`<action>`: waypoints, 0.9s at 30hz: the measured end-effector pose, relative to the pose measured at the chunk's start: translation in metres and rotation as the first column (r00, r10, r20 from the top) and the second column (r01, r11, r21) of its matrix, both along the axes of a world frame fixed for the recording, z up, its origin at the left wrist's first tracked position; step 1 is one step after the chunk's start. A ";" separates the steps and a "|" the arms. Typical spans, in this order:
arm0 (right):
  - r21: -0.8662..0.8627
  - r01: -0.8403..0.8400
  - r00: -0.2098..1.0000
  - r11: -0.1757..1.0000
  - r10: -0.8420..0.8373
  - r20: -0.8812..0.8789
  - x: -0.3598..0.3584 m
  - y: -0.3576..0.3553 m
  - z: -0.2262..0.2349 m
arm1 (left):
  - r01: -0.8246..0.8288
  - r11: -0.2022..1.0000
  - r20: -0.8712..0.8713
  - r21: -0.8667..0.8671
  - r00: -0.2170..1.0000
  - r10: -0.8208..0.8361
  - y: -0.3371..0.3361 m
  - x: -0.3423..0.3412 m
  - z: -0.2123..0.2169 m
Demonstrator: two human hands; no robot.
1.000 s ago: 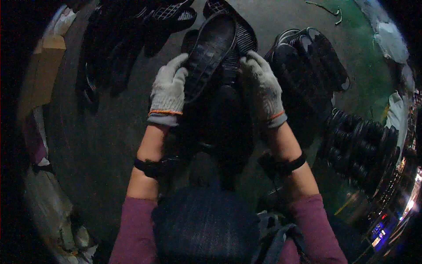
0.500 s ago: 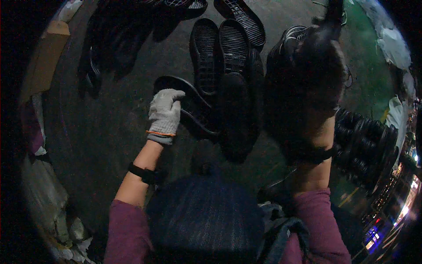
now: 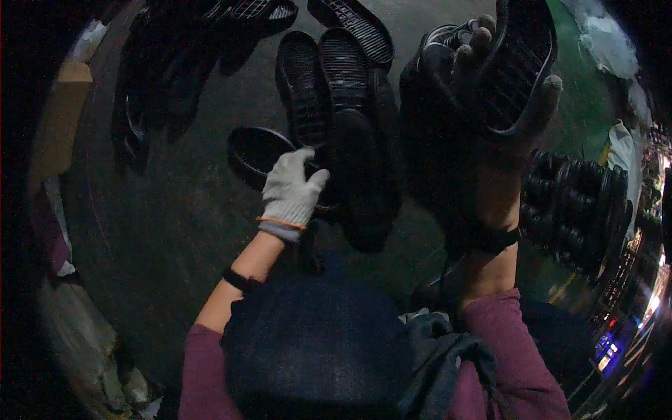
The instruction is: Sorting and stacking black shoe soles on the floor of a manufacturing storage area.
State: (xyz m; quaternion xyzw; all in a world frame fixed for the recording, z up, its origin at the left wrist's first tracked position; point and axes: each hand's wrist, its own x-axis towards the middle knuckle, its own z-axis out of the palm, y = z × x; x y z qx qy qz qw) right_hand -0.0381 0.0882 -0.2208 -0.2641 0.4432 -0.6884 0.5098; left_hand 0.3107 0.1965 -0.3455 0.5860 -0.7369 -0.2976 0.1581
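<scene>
My right hand, in a dark glove with pale fingertips, grips a black shoe sole. The sole stands tilted up, its ribbed, gridded inside showing between thumb and fingers. My left hand, in a white knit glove with an orange cuff line, hovers at the near ends of several soles on the floor. Its thumb and forefinger are apart, with nothing visible between them. A single sole lies just left of this hand. Beyond it, two ribbed soles lie side by side, and a dark sole lies face down nearer me.
Another ribbed sole lies at the far middle. A heap of dark soles is at the far left. Black shoe parts stand in stacked rows on the right. A cardboard box and crumpled sheeting line the left side.
My left hand has come away from the left sole's edge and moved right. The sole in my right hand has turned, so its gridded inside now shows.
</scene>
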 end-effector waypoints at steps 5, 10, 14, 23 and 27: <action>-0.001 -0.055 0.991 0.998 0.055 0.120 0.062 0.087 0.006 | -0.234 0.918 0.086 0.320 0.972 0.218 -0.035 -0.008 -0.003; -0.041 -0.042 0.991 0.998 0.047 0.124 0.038 0.056 0.020 | -0.230 0.862 -0.068 0.451 0.955 0.290 -0.029 -0.049 0.030; -0.059 -0.090 0.973 0.994 0.101 0.209 0.053 0.057 0.007 | -0.168 0.860 -0.278 0.482 0.902 0.331 -0.017 -0.033 0.034; -0.070 -0.140 0.948 0.988 0.154 0.279 0.062 0.068 0.019 | -0.363 0.932 0.203 0.006 0.913 0.354 -0.144 0.020 0.087; -0.091 -0.184 0.923 0.979 0.204 0.327 0.080 0.072 0.027 | -0.313 0.950 0.110 -0.011 0.944 0.312 -0.153 0.019 0.026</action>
